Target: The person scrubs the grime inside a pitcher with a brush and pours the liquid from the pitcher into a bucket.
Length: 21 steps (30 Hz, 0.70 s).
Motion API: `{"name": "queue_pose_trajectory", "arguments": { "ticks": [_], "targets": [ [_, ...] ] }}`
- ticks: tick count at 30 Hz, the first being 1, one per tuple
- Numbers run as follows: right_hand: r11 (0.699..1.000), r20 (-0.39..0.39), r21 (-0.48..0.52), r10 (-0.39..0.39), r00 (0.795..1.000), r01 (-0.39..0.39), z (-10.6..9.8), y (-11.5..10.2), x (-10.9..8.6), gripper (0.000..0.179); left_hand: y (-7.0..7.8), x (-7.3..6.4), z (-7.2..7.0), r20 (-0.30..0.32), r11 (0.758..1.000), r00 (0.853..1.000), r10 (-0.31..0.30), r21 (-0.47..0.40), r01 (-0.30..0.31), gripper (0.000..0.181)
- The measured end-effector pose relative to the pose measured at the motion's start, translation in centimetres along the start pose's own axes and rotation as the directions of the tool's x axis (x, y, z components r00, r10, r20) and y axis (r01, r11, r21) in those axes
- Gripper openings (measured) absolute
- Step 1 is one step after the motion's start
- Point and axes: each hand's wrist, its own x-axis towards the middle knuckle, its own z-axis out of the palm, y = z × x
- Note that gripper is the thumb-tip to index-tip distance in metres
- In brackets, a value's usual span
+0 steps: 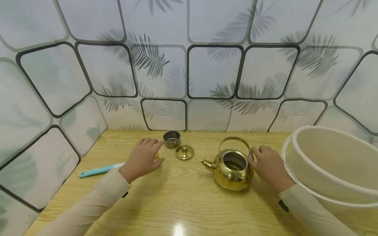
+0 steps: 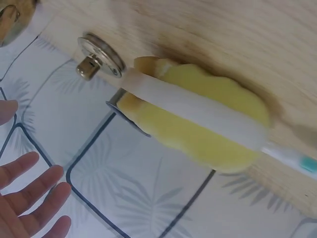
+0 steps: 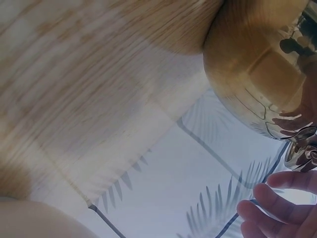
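Observation:
My right hand (image 1: 268, 167) is at the right end of the upright handle (image 1: 234, 139) of a shiny gold kettle (image 1: 233, 178), thumb and forefinger on either side of it. The kettle has no lid on and its spout points left. In the right wrist view, the fingers (image 3: 277, 208) are loosely bent beside the handle's mount. My left hand (image 1: 143, 160) holds nothing, fingers spread over a yellow sponge brush (image 2: 198, 87) that it mostly hides in the head view. Just past its fingertips sit a metal strainer cup (image 1: 172, 140) and a round gold lid (image 1: 184, 152).
The sponge brush's turquoise handle (image 1: 95, 171) sticks out to the left on the wooden tabletop (image 1: 183, 203). A large cream basin (image 1: 322, 164) stands close to my right forearm. Behind the table rises a patterned wall (image 1: 212, 72).

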Motion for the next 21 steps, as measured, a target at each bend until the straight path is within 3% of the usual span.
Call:
{"name": "queue_pose_trajectory", "arguments": {
  "ticks": [6,21],
  "targets": [
    [1.0,0.006,-0.003,-0.005,1.0,0.005,0.0,0.0,-0.1,0.014,-1.3,-1.9,-0.5,0.025,0.999,0.999,-0.037,0.001,0.037,0.054],
    [1.0,0.002,0.006,-0.016,1.0,0.016,-0.1,-0.1,-0.1,0.013,-4.3,-5.5,-1.0,0.015,0.997,0.998,-0.056,0.054,0.055,0.053]
  ]
}}
